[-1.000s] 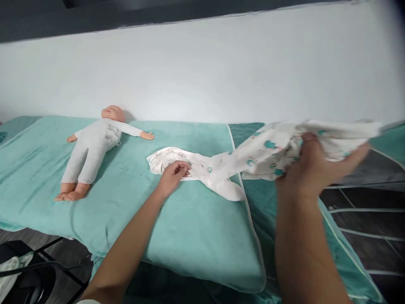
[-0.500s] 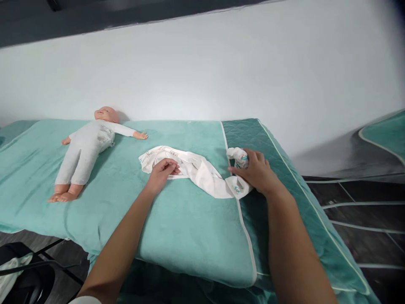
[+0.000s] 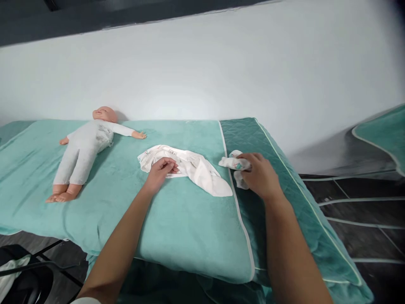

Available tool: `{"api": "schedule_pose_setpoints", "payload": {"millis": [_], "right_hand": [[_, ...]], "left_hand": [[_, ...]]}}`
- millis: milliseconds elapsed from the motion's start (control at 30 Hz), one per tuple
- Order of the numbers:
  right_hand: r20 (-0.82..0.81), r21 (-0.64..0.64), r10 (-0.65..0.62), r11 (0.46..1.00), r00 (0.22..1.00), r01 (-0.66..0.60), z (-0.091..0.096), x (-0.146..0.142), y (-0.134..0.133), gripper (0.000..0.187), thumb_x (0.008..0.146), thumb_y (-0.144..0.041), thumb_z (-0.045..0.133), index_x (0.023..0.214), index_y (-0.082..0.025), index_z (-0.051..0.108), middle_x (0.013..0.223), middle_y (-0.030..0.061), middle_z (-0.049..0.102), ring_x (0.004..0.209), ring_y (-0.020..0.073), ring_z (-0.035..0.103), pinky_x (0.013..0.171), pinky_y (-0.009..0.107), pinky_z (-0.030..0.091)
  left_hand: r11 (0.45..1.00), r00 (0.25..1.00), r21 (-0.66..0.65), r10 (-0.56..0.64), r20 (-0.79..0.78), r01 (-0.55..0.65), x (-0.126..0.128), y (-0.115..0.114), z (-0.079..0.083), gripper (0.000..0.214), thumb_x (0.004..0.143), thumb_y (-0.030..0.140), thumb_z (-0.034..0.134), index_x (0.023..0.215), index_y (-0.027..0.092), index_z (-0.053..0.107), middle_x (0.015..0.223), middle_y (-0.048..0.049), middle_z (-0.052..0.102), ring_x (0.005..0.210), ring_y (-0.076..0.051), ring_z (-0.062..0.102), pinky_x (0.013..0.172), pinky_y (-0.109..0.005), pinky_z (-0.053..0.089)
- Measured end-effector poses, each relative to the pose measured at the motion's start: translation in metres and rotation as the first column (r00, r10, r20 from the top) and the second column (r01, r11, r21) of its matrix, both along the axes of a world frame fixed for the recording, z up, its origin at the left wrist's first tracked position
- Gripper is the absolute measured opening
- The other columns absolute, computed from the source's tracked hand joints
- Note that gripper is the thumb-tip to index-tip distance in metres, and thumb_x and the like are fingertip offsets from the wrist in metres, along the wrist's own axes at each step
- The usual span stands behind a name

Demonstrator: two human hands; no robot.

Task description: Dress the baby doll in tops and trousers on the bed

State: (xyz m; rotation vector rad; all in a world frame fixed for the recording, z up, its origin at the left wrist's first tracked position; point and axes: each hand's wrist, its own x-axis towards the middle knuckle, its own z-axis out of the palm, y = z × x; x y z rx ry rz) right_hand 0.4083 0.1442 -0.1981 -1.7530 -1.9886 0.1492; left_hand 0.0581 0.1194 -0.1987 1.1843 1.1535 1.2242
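My left hand [image 3: 162, 172] rests on a long white baby garment [image 3: 202, 173] with small prints, its fingers curled together over the cloth. What lies under those fingers is partly hidden. To the right, my right hand [image 3: 261, 175] grips a crumpled white cloth [image 3: 236, 163] with green and coloured prints, its loose ends sticking out toward the left. A gap of green fabric separates this cloth from the garment's pointed right end. A baby doll [image 3: 85, 143] in a white body suit lies on its back at the left, one arm stretched toward the garment.
A light green padded cover [image 3: 190, 232] spreads over the bed, with a darker quilted strip [image 3: 284, 219] at its right end. Behind stands a white wall [image 3: 190, 63]. A metal rack [image 3: 363, 200] is at the right, and a black chair [image 3: 31, 278] at the lower left.
The crumpled cloth in my right hand has come apart from the garment's right end and is bunched differently. My left hand stays on the garment, and the doll lies as before.
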Motion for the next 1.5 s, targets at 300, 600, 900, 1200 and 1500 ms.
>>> {"api": "schedule_pose_setpoints", "payload": {"millis": [300, 600, 900, 1200, 1500], "right_hand": [[0.014, -0.138, -0.233, 0.963, 0.972, 0.233, -0.015, 0.017, 0.007, 0.069, 0.074, -0.034, 0.060, 0.143, -0.032, 0.054, 0.149, 0.0143, 0.047, 0.135, 0.0493, 0.045, 0.107, 0.072, 0.040], [-0.080, 0.238, 0.025, 0.971, 0.996, -0.005, 0.018, -0.062, -0.039, 0.051, 0.093, -0.029, 0.045, 0.144, -0.026, 0.049, 0.152, 0.0161, 0.048, 0.145, 0.0356, 0.041, 0.120, 0.061, 0.032], [-0.137, 0.040, 0.308, 0.951, 0.942, -0.305, 0.050, -0.168, -0.006, 0.033, 0.098, -0.035, 0.054, 0.127, -0.021, 0.062, 0.115, 0.0102, 0.072, 0.109, 0.0296, 0.065, 0.098, 0.045, 0.049], [-0.222, 0.058, 0.537, 0.841, 0.814, -0.538, 0.146, -0.192, -0.035, 0.023, 0.098, -0.041, 0.054, 0.098, -0.021, 0.065, 0.092, 0.0028, 0.069, 0.081, 0.0201, 0.062, 0.072, 0.030, 0.045], [0.056, 0.146, 0.334, 0.929, 0.941, -0.339, 0.181, -0.148, -0.055, 0.027, 0.096, -0.031, 0.044, 0.109, -0.023, 0.067, 0.087, 0.0055, 0.071, 0.072, 0.0214, 0.061, 0.062, 0.028, 0.037]], "left_hand": [[0.963, 0.967, 0.223, 0.188, -0.169, -0.149, 0.000, -0.004, -0.010, 0.017, 0.094, 0.034, 0.059, 0.103, 0.021, 0.064, 0.100, -0.0060, 0.069, 0.089, -0.018, 0.066, 0.085, -0.034, 0.055], [0.880, 0.496, 0.475, 0.405, -0.768, 0.017, -0.022, 0.033, 0.021, 0.037, 0.085, 0.011, 0.056, 0.121, 0.019, 0.063, 0.143, -0.0172, 0.057, 0.145, -0.035, 0.039, 0.121, -0.054, 0.028], [0.893, 0.692, 0.434, 0.236, -0.683, 0.123, -0.037, 0.019, 0.073, 0.016, 0.087, 0.018, 0.054, 0.098, 0.023, 0.065, 0.091, -0.0026, 0.070, 0.086, -0.022, 0.062, 0.081, -0.033, 0.045], [0.803, 0.710, 0.590, 0.366, -0.601, 0.085, -0.021, -0.032, 0.164, 0.011, 0.091, 0.024, 0.054, 0.093, 0.022, 0.065, 0.077, 0.0020, 0.065, 0.071, -0.015, 0.056, 0.070, -0.028, 0.041], [0.721, 0.569, 0.690, 0.543, -0.618, 0.061, -0.051, -0.063, 0.188, 0.009, 0.091, 0.020, 0.054, 0.092, 0.022, 0.064, 0.086, -0.0008, 0.068, 0.083, -0.017, 0.061, 0.077, -0.030, 0.046]]}}
